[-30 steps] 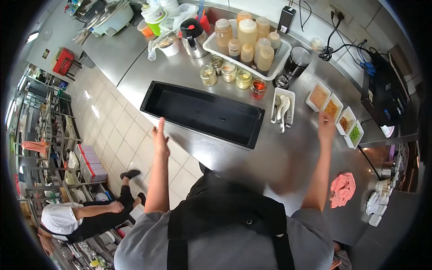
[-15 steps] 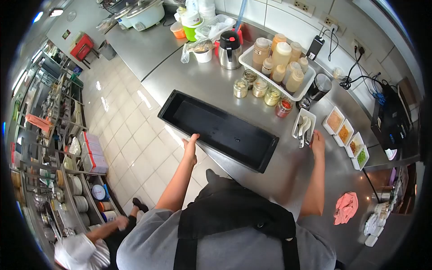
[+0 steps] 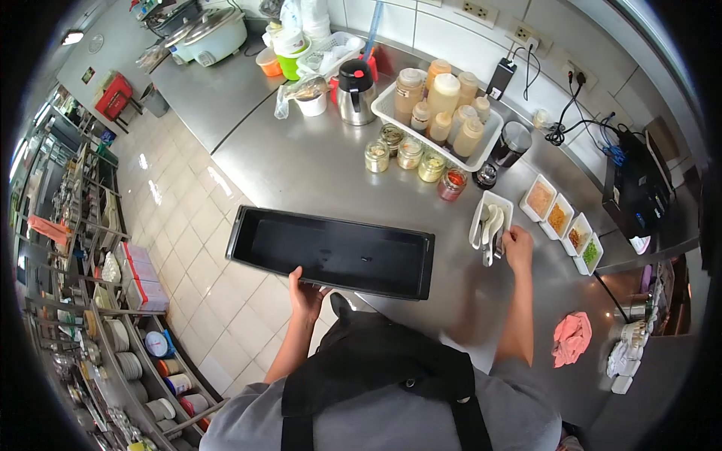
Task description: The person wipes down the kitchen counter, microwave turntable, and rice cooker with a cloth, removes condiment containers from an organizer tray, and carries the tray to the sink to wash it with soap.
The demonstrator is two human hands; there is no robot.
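Note:
My left hand [image 3: 304,299] grips the near side of a long black rectangular tray [image 3: 331,252], thumb over the rim and fingers underneath. Apart from a few small specks, the tray's inside is bare; it reaches over the counter's front edge. My right hand [image 3: 517,248] is at the right side of a small white container [image 3: 505,206], fingers curled at its rim. White and metal spoons [image 3: 492,224] lie in that container, handles toward me. Right of it stand several white dishes [image 3: 557,213] of chopped or ground ingredients, one bright green.
Small glass jars [image 3: 410,152] and a white basket [image 3: 481,159] of squeeze bottles stand behind the container. A steel thermos jug [image 3: 355,94] is farther left. A pink cloth [image 3: 572,338] lies at the right, and a black device [image 3: 639,188] sits by the wall.
The tray has swung nearer to level across my view, its left end coming closer to me. My right hand's fingers have curled at the container. The other person has left view.

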